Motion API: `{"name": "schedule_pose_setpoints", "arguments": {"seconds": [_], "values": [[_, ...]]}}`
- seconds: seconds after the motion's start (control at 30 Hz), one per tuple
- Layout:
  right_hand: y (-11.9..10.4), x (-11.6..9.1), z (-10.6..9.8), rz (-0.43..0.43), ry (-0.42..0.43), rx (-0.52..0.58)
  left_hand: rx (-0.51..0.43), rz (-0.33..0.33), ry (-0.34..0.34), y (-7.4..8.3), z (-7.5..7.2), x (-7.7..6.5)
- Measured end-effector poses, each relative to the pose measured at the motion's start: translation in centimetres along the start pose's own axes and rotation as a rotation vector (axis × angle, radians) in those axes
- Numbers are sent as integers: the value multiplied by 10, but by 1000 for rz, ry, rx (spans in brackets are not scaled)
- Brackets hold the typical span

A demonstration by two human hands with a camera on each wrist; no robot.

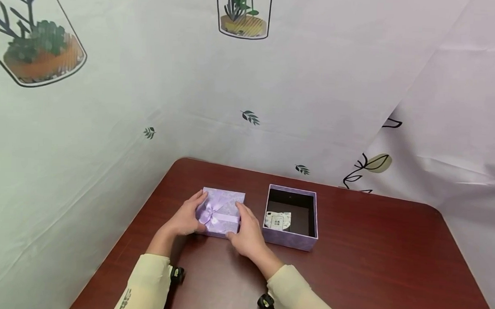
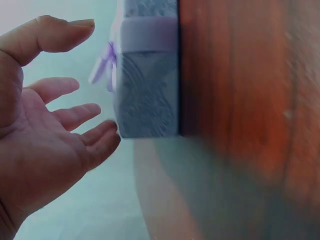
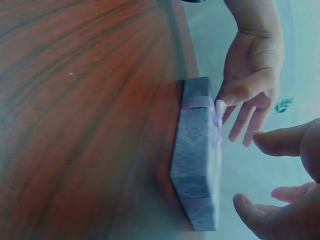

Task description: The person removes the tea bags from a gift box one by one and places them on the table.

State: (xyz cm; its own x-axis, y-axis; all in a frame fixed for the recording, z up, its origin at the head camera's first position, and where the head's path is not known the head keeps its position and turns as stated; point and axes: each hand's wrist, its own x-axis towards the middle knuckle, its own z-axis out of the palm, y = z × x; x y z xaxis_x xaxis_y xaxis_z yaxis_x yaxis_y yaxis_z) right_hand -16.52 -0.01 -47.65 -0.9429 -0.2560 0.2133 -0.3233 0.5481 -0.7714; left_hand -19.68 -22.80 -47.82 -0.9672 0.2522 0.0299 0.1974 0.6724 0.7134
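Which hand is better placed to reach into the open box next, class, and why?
Probably the right hand: it is at the ribboned piece's side nearer the open box; the left hand is at the farther side.

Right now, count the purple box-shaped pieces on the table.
2. The bow-topped piece sits between the left hand and the right hand; the open box stands to its right in the head view. Any beneath the bow-topped piece would be hidden.

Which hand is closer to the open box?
Right. The right hand is just to the left of the open box; the left hand is farther away, at the left side of the bow-topped piece.
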Motion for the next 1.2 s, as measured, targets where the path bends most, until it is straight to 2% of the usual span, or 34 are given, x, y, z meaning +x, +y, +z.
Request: {"name": "schedule_pose_setpoints", "arguments": {"seconds": [0.3,0.43,0.67,0.97,1.2], "values": [[-9,-1,-21,-1,4,66,27,69,13,24,1,7],[-9,-2,-28,-11,24,85,17,81,8,31,3,10],[-7,-3,-42,-4,47,115,16,141,9,42,9,14],[-2,-9,-64,-27,120,112,-41,169,-15,58,16,18],[2,-11,-79,20,121,118,-54,204,-36,68,23,19]]}}
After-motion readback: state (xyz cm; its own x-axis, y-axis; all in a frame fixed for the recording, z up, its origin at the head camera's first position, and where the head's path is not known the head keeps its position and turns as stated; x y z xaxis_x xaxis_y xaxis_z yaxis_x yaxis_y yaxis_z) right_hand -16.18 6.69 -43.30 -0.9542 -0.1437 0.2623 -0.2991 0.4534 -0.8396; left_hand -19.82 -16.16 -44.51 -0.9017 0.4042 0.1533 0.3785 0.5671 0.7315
